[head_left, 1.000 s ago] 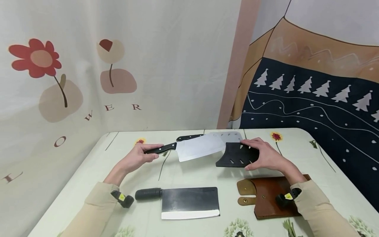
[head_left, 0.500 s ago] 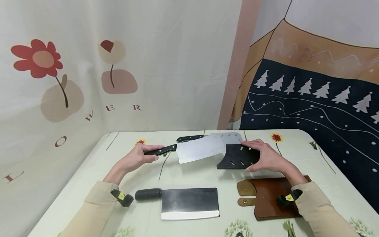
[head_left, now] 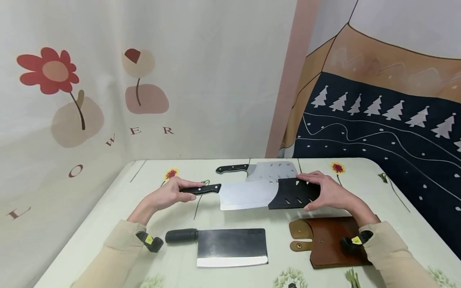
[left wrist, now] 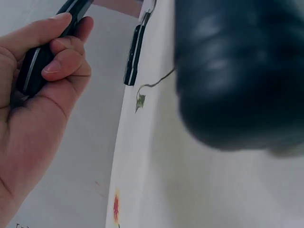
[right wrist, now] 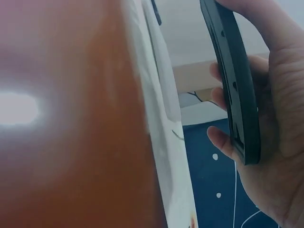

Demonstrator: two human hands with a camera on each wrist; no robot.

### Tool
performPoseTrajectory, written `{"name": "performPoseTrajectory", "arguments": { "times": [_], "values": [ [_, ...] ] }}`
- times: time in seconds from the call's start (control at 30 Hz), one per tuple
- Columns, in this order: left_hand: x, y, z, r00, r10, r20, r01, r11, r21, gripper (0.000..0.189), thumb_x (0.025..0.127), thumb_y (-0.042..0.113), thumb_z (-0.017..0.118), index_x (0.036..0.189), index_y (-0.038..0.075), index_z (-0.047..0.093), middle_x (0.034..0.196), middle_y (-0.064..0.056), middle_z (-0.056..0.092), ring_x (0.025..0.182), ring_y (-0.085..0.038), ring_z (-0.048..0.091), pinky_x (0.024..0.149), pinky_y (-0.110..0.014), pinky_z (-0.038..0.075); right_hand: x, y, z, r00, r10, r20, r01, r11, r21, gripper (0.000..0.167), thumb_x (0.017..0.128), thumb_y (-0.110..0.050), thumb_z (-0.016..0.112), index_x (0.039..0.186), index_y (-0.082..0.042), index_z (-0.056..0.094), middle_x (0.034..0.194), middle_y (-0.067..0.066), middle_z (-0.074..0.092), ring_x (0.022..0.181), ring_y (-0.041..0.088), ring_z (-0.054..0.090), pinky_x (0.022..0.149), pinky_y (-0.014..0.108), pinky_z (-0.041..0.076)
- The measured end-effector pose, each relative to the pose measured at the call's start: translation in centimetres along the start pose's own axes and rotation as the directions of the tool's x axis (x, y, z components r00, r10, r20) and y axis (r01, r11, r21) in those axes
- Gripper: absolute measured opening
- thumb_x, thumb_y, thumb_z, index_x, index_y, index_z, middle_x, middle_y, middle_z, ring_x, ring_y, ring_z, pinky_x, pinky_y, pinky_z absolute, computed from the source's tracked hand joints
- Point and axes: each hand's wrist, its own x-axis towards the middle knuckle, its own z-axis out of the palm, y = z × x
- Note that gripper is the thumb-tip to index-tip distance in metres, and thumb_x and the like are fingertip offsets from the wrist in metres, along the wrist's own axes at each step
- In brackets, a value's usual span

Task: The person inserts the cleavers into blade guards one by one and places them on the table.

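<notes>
Cleaver (head_left: 234,194), blade (head_left: 248,195) visible only in head view, is clasped by left grip (head_left: 170,195); right grip (head_left: 332,193) pinches sheath (head_left: 286,191).

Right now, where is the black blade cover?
In the head view, the black blade cover is right of centre in the right-hand grip, its curved edge appearing to meet the held cleaver; the brown leather sheath lies lower right.

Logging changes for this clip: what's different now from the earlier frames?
The left hand lowered and levelled the held cleaver, lining it up with the black sheath, which the right hand lowered slightly. Neither let go. The rear cleaver, front cleaver and brown sheath stayed put.
</notes>
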Motion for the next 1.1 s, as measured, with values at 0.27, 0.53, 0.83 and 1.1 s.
{"name": "performPoseTrajectory", "arguments": {
  "times": [0.27, 0.53, 0.83, 1.1],
  "values": [
    [0.3, 0.4, -0.4, 0.997, 0.014, 0.071, -0.015, 1.000, 0.016, 0.043, 0.092, 0.003, 0.072, 0.134, -0.002, 0.066, 0.125, -0.017, 0.067, 0.070, -0.009, 0.040, 0.071, -0.025, 0.046, -0.6, 0.0, -0.1, 0.997, -0.072, 0.011, 0.072, 0.997, 0.035, 0.097, 0.064, -0.042, 0.094, 0.146, -0.006, 0.057, 0.139, 0.016, 0.058, 0.126, 0.036, 0.047, 0.098, 0.060, 0.043],
    [0.5, 0.7, -0.1, 0.994, 0.002, 0.113, -0.005, 1.000, 0.021, 0.040, 0.092, 0.005, 0.072, 0.132, 0.004, 0.069, 0.112, -0.012, 0.066, 0.059, -0.008, 0.031, 0.059, -0.022, 0.035, -1.4, -0.6, 0.0, 0.994, -0.096, 0.059, 0.093, 0.994, 0.060, 0.098, 0.062, -0.044, 0.093, 0.146, -0.008, 0.058, 0.140, 0.011, 0.057, 0.126, 0.032, 0.048, 0.100, 0.060, 0.042],
    [1.0, 1.3, 0.4, 0.997, -0.020, 0.068, 0.021, 0.999, -0.026, 0.039, 0.094, 0.004, 0.070, 0.133, 0.001, 0.068, 0.130, -0.020, 0.065, 0.070, -0.011, 0.042, 0.070, -0.025, 0.044, -1.9, -1.8, -0.8, 0.993, -0.114, 0.035, 0.114, 0.993, -0.007, 0.100, 0.060, -0.047, 0.093, 0.146, -0.008, 0.058, 0.142, 0.013, 0.056, 0.129, 0.035, 0.046, 0.100, 0.065, 0.042],
    [1.4, 1.8, 1.0, 1.000, -0.017, 0.018, 0.018, 0.999, -0.050, 0.043, 0.095, 0.008, 0.071, 0.137, 0.002, 0.065, 0.100, -0.010, 0.069, 0.076, -0.013, 0.048, 0.078, -0.028, 0.051, -1.2, -2.2, -1.3, 0.995, -0.102, -0.015, 0.102, 0.995, -0.003, 0.096, 0.062, -0.040, 0.093, 0.146, -0.007, 0.058, 0.142, 0.017, 0.057, 0.128, 0.037, 0.045, 0.097, 0.063, 0.043]
  ]
}}
